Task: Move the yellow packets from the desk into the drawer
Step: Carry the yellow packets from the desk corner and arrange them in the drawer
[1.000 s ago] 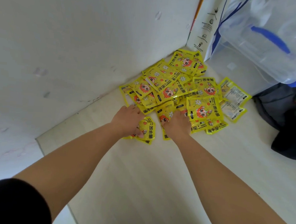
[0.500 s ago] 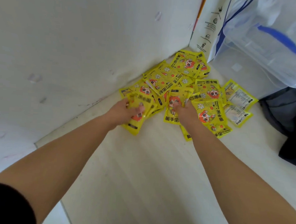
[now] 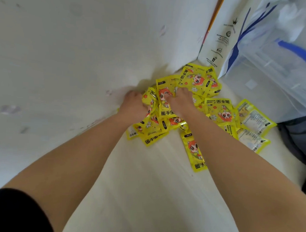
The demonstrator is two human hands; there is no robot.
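Pale wooden desk [image 3: 144, 187] against a white wall, glossy yellow cartoon-print packets [image 3: 218, 111] heaped at frame centre. Right hand [image 3: 181, 101] fingers curl over some packets; left hand [image 3: 133, 105] fingers are buried in the heap, can't tell the grip.

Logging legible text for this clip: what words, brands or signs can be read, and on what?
"暖手宝": yellow plastic packets.
"HAND WARMER": top edge of one flat yellow packet.
Small brand line on the packets: blurred.
Small print on the tall white bag and the pale packet backs: too small to read.
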